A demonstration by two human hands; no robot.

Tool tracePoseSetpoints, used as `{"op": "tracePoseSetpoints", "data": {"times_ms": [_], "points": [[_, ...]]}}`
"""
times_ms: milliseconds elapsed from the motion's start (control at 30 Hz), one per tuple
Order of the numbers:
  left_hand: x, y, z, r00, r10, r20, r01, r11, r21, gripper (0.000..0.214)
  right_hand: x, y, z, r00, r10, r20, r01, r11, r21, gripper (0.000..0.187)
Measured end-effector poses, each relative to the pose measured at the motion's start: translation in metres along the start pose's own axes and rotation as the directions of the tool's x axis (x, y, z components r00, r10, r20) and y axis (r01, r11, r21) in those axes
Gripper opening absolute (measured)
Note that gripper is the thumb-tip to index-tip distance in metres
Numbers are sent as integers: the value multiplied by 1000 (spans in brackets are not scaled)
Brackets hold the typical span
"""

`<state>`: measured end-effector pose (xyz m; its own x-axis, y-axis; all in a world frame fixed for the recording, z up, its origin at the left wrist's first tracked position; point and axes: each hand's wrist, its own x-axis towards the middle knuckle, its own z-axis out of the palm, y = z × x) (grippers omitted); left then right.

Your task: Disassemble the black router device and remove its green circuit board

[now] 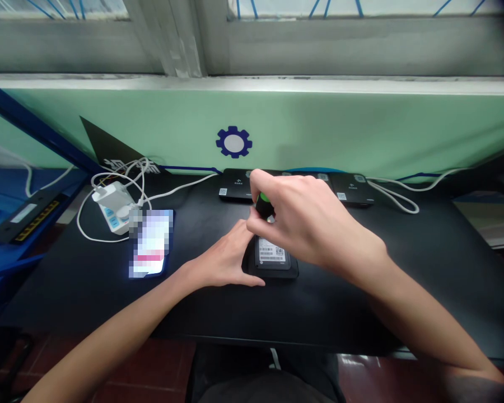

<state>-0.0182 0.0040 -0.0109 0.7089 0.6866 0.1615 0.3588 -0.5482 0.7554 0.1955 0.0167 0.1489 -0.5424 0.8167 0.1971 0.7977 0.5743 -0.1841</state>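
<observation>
My right hand (306,215) is closed around a screwdriver (265,205) with a green and black handle. It is held upright, and its tip is hidden behind my fingers. Below it, a hard drive (273,254) with a white printed label sits on a slightly larger black base (282,273) on the dark table. From the left, my left hand (224,257) grips the drive and its base, thumb at the near edge and fingers at the far side. The far part of the drive is covered by my right hand.
Flat black boxes (355,189) line the back of the table (403,268), by a green panel (172,129). On the left are a lit phone (153,243), a white power strip (114,208) with tangled cables and a black device with yellow ports (31,215).
</observation>
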Motion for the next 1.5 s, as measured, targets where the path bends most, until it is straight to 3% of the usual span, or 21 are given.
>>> {"op": "tracePoseSetpoints", "data": {"times_ms": [167,333,400,467,633,733,1067,1200,1233,1367,1500], "points": [[0,-1,1,1000,11,-8,-12,1000,-11,137,1,0,1,1000,2,-7,-2,1000,-2,7],[0,-1,0,1000,-2,4,2,1000,1,141,1,-4,8,996,36,-83,-38,999,-30,47],[0,0,-1,1000,-10,9,10,1000,0,143,2,-5,12,991,77,-113,-83,995,-52,55],[0,1,-1,1000,-12,4,12,1000,-9,143,2,-5,14,988,96,-121,-104,993,-63,51],[1,3,-2,1000,-24,-8,23,999,-26,128,2,-4,15,991,92,-100,-95,995,-25,21],[2,3,-2,1000,-13,-9,13,1000,-26,127,2,-4,13,992,93,-90,-94,996,-6,15],[0,-1,0,1000,0,-11,0,1000,-17,139,2,-2,9,996,61,-60,-59,998,28,26],[0,-1,0,1000,3,-18,-4,1000,-24,137,1,-3,8,996,62,-58,-61,998,25,12],[0,0,1,1000,4,-21,-5,1000,-28,138,1,-3,8,996,64,-60,-62,998,22,13],[0,1,0,1000,-14,-12,14,999,-33,141,2,-4,10,994,83,-76,-83,997,11,46],[0,2,-1,999,-32,2,32,999,-12,134,2,-3,10,996,87,-33,-87,996,21,38]]}}
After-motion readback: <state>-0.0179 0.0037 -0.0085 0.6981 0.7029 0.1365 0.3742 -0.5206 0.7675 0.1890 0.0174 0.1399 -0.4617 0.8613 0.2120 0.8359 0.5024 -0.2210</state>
